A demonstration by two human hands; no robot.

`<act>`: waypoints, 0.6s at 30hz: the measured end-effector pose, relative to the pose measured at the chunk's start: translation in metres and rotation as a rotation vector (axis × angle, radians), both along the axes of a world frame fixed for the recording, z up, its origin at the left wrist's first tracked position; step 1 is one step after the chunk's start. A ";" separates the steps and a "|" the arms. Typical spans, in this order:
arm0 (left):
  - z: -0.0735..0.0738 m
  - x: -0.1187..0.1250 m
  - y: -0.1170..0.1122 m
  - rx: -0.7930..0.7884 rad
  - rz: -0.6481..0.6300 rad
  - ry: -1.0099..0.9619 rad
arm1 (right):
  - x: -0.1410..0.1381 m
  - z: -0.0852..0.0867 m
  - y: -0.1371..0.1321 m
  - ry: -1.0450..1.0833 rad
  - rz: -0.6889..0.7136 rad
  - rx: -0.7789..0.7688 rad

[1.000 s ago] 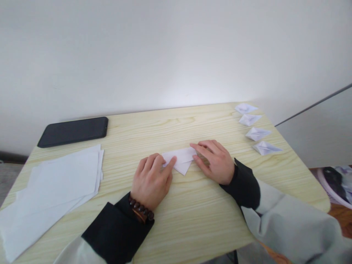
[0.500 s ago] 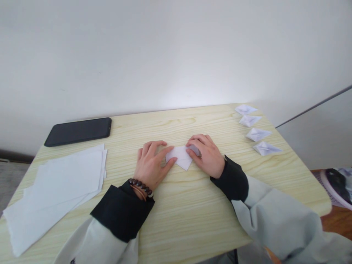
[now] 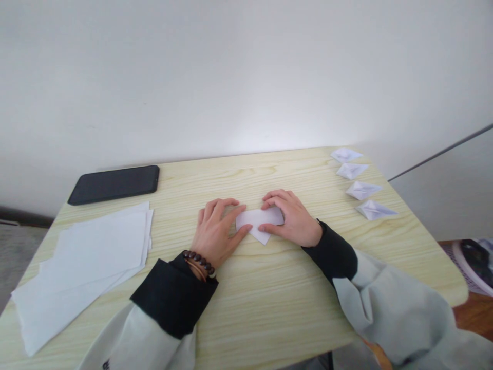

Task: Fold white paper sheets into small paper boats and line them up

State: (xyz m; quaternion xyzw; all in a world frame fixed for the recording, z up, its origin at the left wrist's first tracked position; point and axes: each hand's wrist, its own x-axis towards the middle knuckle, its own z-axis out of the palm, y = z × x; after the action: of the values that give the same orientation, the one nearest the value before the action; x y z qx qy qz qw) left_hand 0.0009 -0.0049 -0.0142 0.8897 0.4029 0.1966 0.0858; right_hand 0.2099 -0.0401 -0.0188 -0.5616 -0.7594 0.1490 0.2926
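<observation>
A small folded piece of white paper (image 3: 257, 218) lies on the table in front of me. Its upper part is a wide band, and a pointed flap sticks out below toward me. My left hand (image 3: 217, 228) grips the left end, thumb on the lower edge and index finger at the upper corner. At the other end, my right hand (image 3: 292, 218) holds the paper the same way, its thumb near the middle of the lower edge. A beaded bracelet (image 3: 199, 263) circles my left wrist.
Several folded white paper shapes (image 3: 364, 190) stand in a row at the table's right side. Loose white sheets (image 3: 100, 246) are piled at the left, with a black phone (image 3: 114, 184) behind them. A white wall (image 3: 239, 77) rises along the table's far edge.
My right fingers have spread wider along the paper's edges. More of its right end now shows, and the paper looks like a band with a point below. The view has shifted slightly.
</observation>
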 end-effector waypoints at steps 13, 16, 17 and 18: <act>-0.002 0.000 0.002 -0.029 -0.104 -0.109 | 0.000 -0.004 -0.003 0.070 0.051 0.067; -0.003 0.001 0.002 0.006 -0.053 -0.078 | -0.003 -0.004 -0.004 -0.085 -0.023 0.085; -0.003 0.001 0.001 0.018 -0.036 -0.057 | -0.004 -0.004 -0.004 -0.112 -0.030 0.080; -0.003 0.001 0.001 0.028 -0.022 -0.035 | -0.005 -0.004 -0.005 -0.120 -0.029 0.073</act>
State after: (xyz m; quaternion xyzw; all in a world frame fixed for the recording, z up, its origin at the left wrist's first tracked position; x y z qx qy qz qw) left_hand 0.0018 -0.0037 -0.0174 0.8916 0.3888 0.2170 0.0825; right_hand 0.2052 -0.0447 -0.0227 -0.5694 -0.7724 0.0830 0.2691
